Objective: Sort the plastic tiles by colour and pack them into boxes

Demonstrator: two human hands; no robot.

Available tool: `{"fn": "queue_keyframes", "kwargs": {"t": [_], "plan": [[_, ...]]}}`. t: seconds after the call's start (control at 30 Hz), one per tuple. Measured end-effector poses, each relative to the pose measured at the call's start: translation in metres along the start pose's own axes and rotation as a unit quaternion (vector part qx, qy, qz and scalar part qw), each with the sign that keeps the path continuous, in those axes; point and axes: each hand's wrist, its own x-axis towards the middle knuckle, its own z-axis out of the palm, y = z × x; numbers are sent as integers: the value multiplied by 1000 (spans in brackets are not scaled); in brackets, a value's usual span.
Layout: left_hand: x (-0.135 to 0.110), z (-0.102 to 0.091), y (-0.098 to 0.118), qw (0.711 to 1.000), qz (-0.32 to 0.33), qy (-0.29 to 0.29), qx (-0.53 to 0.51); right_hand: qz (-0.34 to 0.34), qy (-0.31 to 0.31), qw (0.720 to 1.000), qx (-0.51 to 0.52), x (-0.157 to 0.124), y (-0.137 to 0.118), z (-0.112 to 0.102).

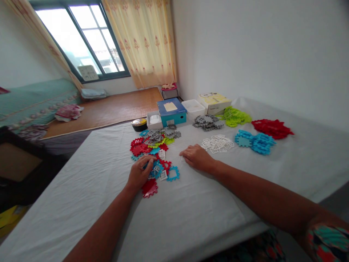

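Left hand [138,174], left of centre in the frame: palm down, fingers bent over the near part of a mixed pile [140,149] of toothed plastic pieces in red, blue, grey, green and white; whether it grips a piece cannot be told, since the fingers cover what lies below. Right hand [197,157], centre of the frame: lowered to the cloth-covered surface [174,222], fingers bunched, tips pointing left toward the pile; something thin and whitish shows at the fingertips, too small to identify, so grip cannot be told. Hands well apart from each other. At the pile's near right edge: a blue open frame [172,179] and, just left of it, a white lattice piece [163,175]; a red toothed plate [149,189] lies nearest the bottom of the frame. Sorted by colour, right of centre: white heap [218,144] just beyond the right hand, grey heap [208,123] above it, lime-green heap [236,117], blue heap [263,143], and red heap [272,128] farthest right. Along the far edge, left to right: round black container [140,127], small white box [154,125], blue box [177,118], white tub [197,113], yellow-and-white box [216,108]. Upper left of the frame: bed [128,103] below a window [81,32].
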Motion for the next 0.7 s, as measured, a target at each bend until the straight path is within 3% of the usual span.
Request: {"fn": "queue_keyframes", "kwargs": {"t": [0.17,0.27,0.47,0.57,0.7], "plan": [[0,-1,1,1000,7,-5,4,129,61,987,-70,-7,40,-19],[0,-1,2,1000,7,-4,3,147,78,984,-64,-9,45,-18],[0,0,3,1000,9,-4,-1,-17,49,996,66,3,-10,9],[0,0,3,1000,9,-2,-2,-97,16,993,63,8,-35,15],[-1,1,0,1000,16,-5,-4,-168,2,985,38,7,-47,16]]}}
